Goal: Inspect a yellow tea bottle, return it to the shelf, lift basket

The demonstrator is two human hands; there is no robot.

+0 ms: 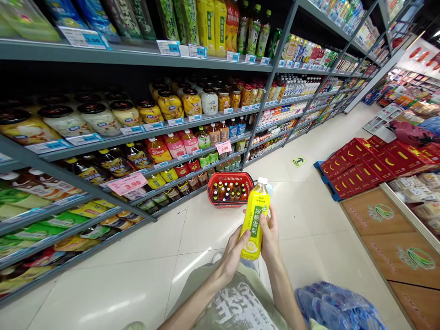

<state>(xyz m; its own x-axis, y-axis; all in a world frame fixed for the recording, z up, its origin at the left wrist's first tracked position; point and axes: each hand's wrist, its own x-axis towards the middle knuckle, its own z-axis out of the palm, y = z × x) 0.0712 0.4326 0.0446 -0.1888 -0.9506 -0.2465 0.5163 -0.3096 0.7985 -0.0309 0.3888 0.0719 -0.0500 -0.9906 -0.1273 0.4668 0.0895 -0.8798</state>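
Both hands (233, 252) grip a white-capped yellow bottle (253, 222); the red basket (210, 189) beyond holds many capped bottles (229, 190).

Clock face centred on the bottle (256, 217), which sits between left hand (232, 253) and right hand (269, 229). Basket (227, 205) at 11, on the floor (130, 279), drinks (229, 191) inside. Shelving (137, 55) runs from 8 round to 1; jars (170, 105) on it at 10. Arrow sign (299, 161) on floor, between 1 and 2. Boxes (354, 169) on pallet (327, 181), at 2. Bundled bottles (335, 305), between 4 and 5.
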